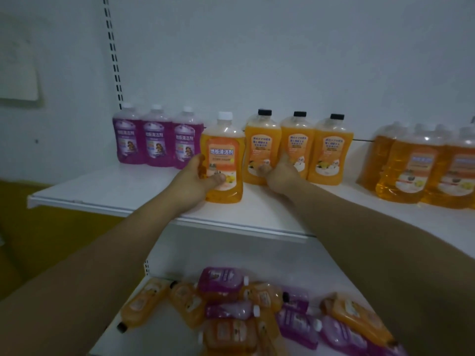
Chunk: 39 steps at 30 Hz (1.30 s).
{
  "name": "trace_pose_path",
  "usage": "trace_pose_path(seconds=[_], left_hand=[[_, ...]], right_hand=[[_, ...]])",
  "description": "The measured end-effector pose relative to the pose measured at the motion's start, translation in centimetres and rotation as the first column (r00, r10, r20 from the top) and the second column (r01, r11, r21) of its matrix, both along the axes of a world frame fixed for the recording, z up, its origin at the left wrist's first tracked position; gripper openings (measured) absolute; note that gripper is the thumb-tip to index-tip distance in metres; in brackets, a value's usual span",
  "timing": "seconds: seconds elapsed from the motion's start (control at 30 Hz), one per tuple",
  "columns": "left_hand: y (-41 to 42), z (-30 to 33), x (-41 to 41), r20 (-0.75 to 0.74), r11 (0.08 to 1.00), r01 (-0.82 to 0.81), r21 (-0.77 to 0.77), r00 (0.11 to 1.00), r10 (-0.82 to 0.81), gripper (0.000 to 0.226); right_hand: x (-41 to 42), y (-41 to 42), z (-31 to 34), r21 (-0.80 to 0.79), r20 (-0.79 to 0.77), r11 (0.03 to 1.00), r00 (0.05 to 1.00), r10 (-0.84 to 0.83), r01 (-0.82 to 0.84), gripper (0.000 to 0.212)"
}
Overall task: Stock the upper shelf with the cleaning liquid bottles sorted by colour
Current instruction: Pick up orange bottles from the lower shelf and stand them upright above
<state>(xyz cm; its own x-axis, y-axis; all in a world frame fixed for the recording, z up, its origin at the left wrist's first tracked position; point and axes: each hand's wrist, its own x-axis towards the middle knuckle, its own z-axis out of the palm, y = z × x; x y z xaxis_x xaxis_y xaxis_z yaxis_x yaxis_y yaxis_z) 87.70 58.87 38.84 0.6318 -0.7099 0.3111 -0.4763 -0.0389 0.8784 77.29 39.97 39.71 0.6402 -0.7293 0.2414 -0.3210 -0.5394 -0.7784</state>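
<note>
On the upper shelf (108, 191) stand three purple bottles (156, 137) at the left, then an orange bottle with a white cap (223, 140). My left hand (195, 181) grips that bottle low on its left side, thumb across its front. Three orange bottles with black caps (298, 140) stand to its right. My right hand (279, 176) holds the base of the leftmost black-capped bottle (262, 140), thumb on its label. Several amber bottles (421, 163) stand at the far right.
The lower shelf (164, 332) holds a loose pile of several orange and purple bottles (231, 304) lying on their sides. A slotted upright (113, 52) runs up the white back panel. A yellow wall surface shows at the lower left.
</note>
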Motion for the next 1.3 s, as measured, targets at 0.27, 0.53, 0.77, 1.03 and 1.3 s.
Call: trace_pose_path(seconds=[0.27,0.53,0.77,1.03,1.3], left_hand=[[-2.5,1.0,-3.8,0.052,0.997,0.051,0.056,0.997,-0.054,0.061],[-8.3,0.9,-14.2,0.097,0.984,0.174,0.045,0.979,-0.178,0.065],[-15.2,1.1,-24.2,0.094,0.98,0.191,0.047,0.976,-0.195,0.057],[-20.6,0.6,-31.5,0.118,0.992,0.125,-0.002,0.985,-0.124,0.061],[-21.8,0.3,-32.4,0.143,0.998,0.064,0.018,0.987,-0.066,0.063]], right_hand=[[-10.3,-0.6,0.1,-0.215,-0.46,0.977,0.88,-0.117,0.017,0.077],[-23.7,-4.4,-0.8,-0.274,-0.655,0.96,0.719,-0.233,0.062,0.089],[-34.9,-10.8,-0.7,-0.294,-0.664,0.948,0.687,-0.294,0.122,0.125],[-39.9,-16.3,-1.4,-0.331,-0.665,0.943,0.699,-0.265,0.042,0.107],[-40.0,-17.0,-2.0,-0.357,-0.677,0.933,0.7,-0.227,-0.044,0.088]])
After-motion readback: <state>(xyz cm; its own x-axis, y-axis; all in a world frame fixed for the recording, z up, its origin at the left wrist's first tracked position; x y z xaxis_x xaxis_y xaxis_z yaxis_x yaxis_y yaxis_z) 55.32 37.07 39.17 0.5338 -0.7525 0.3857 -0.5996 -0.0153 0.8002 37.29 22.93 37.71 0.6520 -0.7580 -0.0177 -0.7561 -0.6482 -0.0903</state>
